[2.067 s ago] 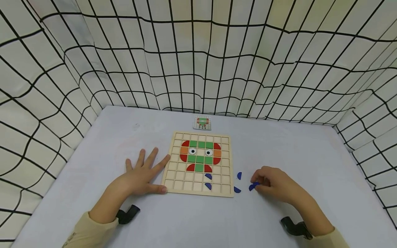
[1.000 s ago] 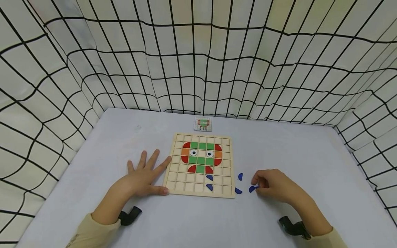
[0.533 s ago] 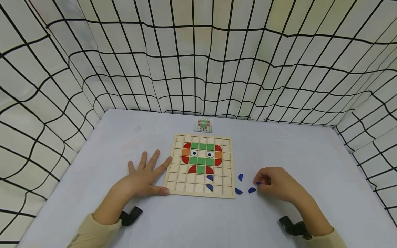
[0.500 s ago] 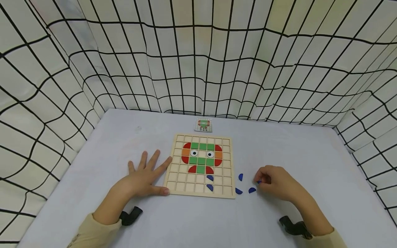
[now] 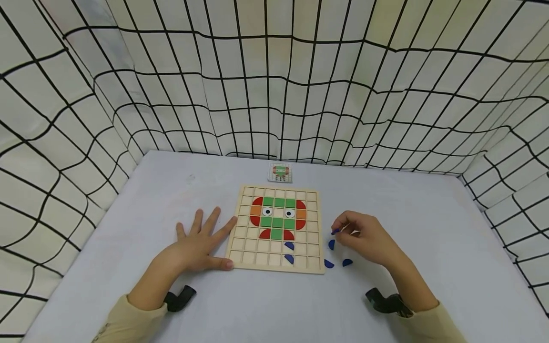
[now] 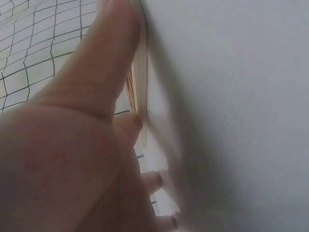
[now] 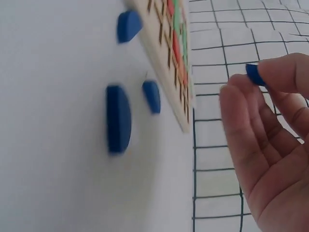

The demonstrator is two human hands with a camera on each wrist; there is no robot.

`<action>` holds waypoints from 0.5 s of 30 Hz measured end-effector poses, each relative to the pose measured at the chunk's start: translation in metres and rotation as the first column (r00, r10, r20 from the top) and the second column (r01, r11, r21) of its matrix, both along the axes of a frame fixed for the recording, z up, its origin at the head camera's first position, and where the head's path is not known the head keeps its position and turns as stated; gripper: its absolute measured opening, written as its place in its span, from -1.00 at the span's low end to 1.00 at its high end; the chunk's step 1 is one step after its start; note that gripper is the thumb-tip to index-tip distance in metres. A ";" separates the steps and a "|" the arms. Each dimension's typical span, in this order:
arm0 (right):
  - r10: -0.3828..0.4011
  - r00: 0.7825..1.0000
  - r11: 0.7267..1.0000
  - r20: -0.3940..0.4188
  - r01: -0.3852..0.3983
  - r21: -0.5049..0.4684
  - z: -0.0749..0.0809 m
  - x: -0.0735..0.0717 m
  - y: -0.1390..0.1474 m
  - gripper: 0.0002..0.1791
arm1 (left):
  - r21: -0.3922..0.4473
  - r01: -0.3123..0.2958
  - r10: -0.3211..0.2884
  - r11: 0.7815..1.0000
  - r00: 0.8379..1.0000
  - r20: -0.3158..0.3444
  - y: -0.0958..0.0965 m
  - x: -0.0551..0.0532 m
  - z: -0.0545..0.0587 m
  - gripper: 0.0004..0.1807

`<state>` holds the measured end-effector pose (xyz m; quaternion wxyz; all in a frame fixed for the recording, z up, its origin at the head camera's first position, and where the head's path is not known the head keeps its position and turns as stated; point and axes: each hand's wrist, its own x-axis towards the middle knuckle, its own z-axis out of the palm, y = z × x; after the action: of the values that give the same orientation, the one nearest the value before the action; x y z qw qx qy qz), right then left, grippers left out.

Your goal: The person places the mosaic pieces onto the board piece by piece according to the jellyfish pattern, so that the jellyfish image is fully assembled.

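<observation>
My left hand (image 5: 194,247) lies with spread fingers on the table, its thumb and index finger touching the left edge of a wooden grid board (image 5: 257,257). On the board, red, green and orange pieces and two eye discs form a face, with two blue half-circle pieces (image 5: 289,252) below it. Right of the board, my right hand (image 5: 364,236) pinches a blue half-circle piece (image 7: 254,74) between thumb and fingertip, raised off the table. Under and near that hand lie three loose blue half-circles, one of them (image 5: 347,262) nearest the front right.
A small picture card (image 5: 280,173) showing a similar face lies behind the board. The white table (image 5: 274,309) is bounded at the back and sides by black netting (image 5: 274,90) over white sheeting.
My right hand has picked up a blue half-circle from the table and moved left and away from me with it, toward the board. My left hand stays in place.
</observation>
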<state>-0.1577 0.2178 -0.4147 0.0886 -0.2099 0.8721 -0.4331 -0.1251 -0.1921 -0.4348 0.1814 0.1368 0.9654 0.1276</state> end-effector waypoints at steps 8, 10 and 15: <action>-0.005 0.992 0.944 0.124 0.045 -0.327 0.017 -0.011 -0.030 -0.72 | 0.004 -0.011 0.011 1.000 1.000 0.013 -0.001 0.001 0.002 0.23; 0.010 0.991 0.919 0.132 0.043 -0.393 0.022 -0.014 -0.040 -0.73 | 0.004 -0.015 0.015 1.000 1.000 0.019 -0.001 0.001 0.002 0.23; 0.047 0.990 0.871 0.132 0.024 -0.491 0.034 -0.020 -0.063 -0.76 | 0.007 -0.010 0.010 1.000 1.000 0.013 -0.002 0.001 0.002 0.23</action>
<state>-0.1780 0.1547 -0.3810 0.0956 -0.2000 0.7236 -0.6536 -0.1241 -0.1940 -0.4331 0.1865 0.1319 0.9645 0.1326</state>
